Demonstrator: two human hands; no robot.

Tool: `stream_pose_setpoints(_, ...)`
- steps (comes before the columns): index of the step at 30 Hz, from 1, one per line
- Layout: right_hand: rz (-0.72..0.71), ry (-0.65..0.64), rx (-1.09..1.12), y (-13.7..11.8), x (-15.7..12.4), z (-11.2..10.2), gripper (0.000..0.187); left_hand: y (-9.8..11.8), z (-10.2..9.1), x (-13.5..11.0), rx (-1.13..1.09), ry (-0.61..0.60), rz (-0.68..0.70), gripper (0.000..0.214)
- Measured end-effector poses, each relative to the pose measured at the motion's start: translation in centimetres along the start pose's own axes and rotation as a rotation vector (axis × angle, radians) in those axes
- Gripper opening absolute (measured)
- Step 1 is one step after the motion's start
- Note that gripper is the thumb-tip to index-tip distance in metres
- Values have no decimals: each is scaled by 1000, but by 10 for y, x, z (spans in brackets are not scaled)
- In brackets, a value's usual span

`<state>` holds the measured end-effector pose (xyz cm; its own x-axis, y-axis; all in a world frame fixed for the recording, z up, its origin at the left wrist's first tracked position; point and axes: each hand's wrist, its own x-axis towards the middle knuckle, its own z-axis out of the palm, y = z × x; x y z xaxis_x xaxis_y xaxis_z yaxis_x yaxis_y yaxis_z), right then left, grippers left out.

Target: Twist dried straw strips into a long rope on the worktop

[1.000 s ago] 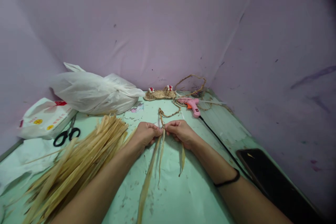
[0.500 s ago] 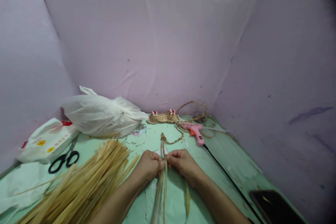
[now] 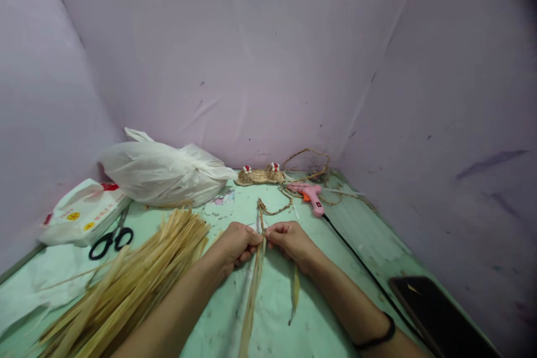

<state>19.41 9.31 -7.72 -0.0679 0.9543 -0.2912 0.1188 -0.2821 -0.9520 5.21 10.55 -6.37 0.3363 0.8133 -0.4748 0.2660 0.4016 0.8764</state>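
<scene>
Left hand (image 3: 238,243) and right hand (image 3: 291,241) both have fingertips pinched on a twisted straw cord (image 3: 261,216), mid-table (image 3: 218,319). Big straw bundle's (image 3: 142,274) near left, pink glue gun (image 3: 313,200) farther off, right.

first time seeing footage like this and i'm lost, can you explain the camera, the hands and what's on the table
There's no machine: these are a person's bare hands, filmed by one head-worn camera looking forward and down. The left hand and right hand meet in front, fingertips pinching a thin tan cord with loose ends trailing toward the wearer. On the green tabletop, a bundle of dry strips and black-handled scissors lie to the left, a white plastic bag sits behind them, and a pink glue gun lies beyond the hands, slightly right.
</scene>
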Motion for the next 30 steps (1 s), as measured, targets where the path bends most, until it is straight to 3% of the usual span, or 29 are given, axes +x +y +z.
stream_pose_setpoints(4, -25, -19, 43, -1, -2, 0, 12, 5, 9, -3, -4, 69, 46, 13)
stream_pose_setpoints(7, -14, 9, 79, -2, -2, 0, 8, 3, 16, -3, 106, 198, 118, 12)
stream_pose_setpoints(14, -12, 57, 97, 2, 0, 2, 8, -4, 39, -16, 1008, 549, 378, 25)
stream_pose_setpoints(16, -26, 47, 118, 4, 1, 2, 8, -5, 47, -22, 1188, 568, 380, 28)
stream_pose_setpoints(19, -44, 28, 165, 5, 1, 3, 8, -10, 56, -25, 1319, 503, 392, 34)
stream_pose_setpoints(23, -33, 19, 223, 6, 2, 4, 8, -15, 59, -26, 1379, 395, 470, 41)
stream_pose_setpoints(26, -40, 5, 272, 5, 1, 4, 8, -7, 51, -28, 1294, 358, 524, 31)
stream_pose_setpoints(30, -29, -21, 234, 1, -2, 2, 10, 13, 25, -23, 811, 549, 446, 24)
